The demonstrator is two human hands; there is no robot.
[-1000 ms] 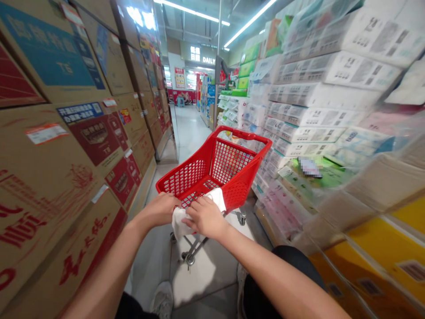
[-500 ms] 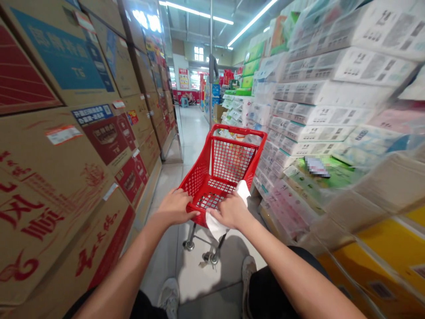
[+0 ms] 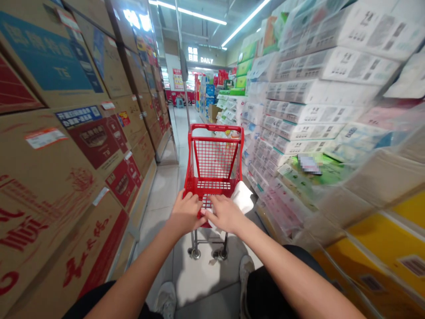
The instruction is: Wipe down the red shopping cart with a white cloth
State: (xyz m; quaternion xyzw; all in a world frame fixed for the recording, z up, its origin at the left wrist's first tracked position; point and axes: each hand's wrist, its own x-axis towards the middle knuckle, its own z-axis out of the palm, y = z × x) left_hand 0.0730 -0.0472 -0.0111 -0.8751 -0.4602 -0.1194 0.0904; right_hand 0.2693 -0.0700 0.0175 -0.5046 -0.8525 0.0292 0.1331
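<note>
A small red shopping cart (image 3: 217,161) with a perforated plastic basket stands right in front of me, its far end toward the aisle. My left hand (image 3: 186,212) is closed over the near left corner of its rim, fingers curled inward. At the near rim's middle, my right hand (image 3: 226,213) presses a white cloth or tissue (image 3: 244,197) against the red plastic. The cloth spreads out past the right side of that hand. Both thumbs point toward each other and nearly touch. My palms hide most of the near rim.
Stacked cardboard cartons (image 3: 43,155) line the left side. Packs of white tissue paper (image 3: 299,93) rise high on the right, above yellow boxes (image 3: 381,248). A thin metal post (image 3: 184,75) stands at the left ahead. The tiled floor (image 3: 159,186) runs on between them.
The cart has swung from pointing rightward to pointing straight down the aisle. My hands have come closer together, the left one moving rightward in view. The cloth is still under my right hand.
</note>
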